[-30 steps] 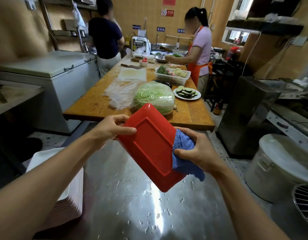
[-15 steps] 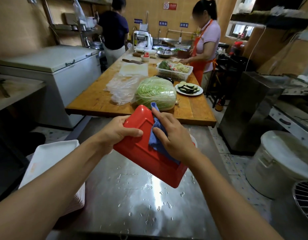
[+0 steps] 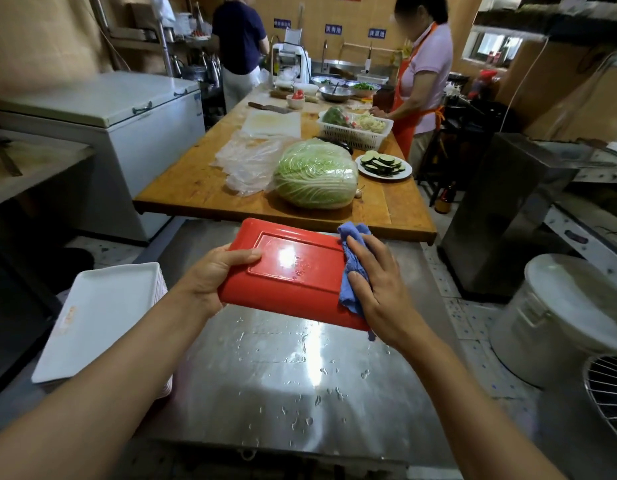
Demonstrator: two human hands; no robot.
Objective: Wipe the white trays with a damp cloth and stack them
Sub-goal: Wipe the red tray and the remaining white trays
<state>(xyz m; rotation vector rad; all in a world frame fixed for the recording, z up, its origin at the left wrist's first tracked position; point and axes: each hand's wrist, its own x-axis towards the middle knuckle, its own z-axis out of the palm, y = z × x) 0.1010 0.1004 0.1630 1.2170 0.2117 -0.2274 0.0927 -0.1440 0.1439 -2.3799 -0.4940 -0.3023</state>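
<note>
I'm mid-wipe: L hand [image 3: 210,278] grips the tray [image 3: 293,271], red underside up, over the steel table [image 3: 282,393]. R hand [image 3: 376,285] presses the cloth [image 3: 352,268] flat on its right end w/ straight fingers. Next, I reckon: finish, then add it to the stack [image 3: 99,317] at left.

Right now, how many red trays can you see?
1: the red tray, upside down, gripped by the left hand while the right hand presses a blue cloth on it. No other red trays show.
</note>
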